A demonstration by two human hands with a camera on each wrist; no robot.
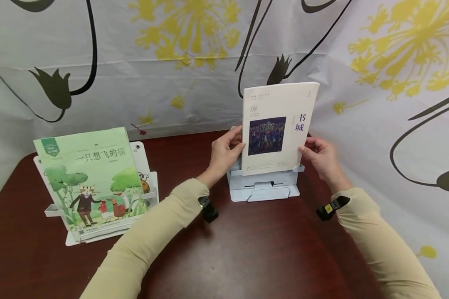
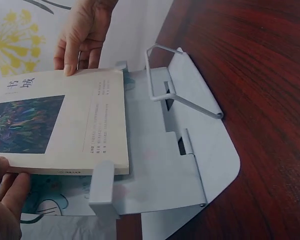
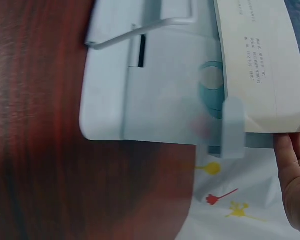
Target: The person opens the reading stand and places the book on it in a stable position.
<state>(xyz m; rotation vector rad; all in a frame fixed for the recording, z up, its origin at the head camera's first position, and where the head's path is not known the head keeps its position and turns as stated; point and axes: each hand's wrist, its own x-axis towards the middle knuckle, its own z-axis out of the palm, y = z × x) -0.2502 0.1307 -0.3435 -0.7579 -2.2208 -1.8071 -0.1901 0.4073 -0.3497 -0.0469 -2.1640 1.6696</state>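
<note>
A cream-covered magazine [image 1: 273, 128] with a dark purple picture stands nearly upright, leaning slightly, in front of a pale metal book stand [image 1: 263, 193]. My left hand [image 1: 224, 153] pinches its left edge, the thumb on the cover and the fingers behind. On the opposite edge, my right hand [image 1: 321, 160] grips it the same way. In the left wrist view the magazine's lower edge lies between the stand's two side clips [image 2: 102, 187], above the wire ledge [image 2: 182, 100]. The right wrist view shows the fingers [image 3: 290, 160] at the magazine's edge, beside a clip [image 3: 233, 127].
To the left, a second white stand [image 1: 72, 238] holds a green picture book [image 1: 93, 178] with cartoon animals. Both stands are on a dark red wooden table [image 1: 217, 257]. A white curtain [image 1: 194, 95] with yellow flowers hangs behind the table and along its right side.
</note>
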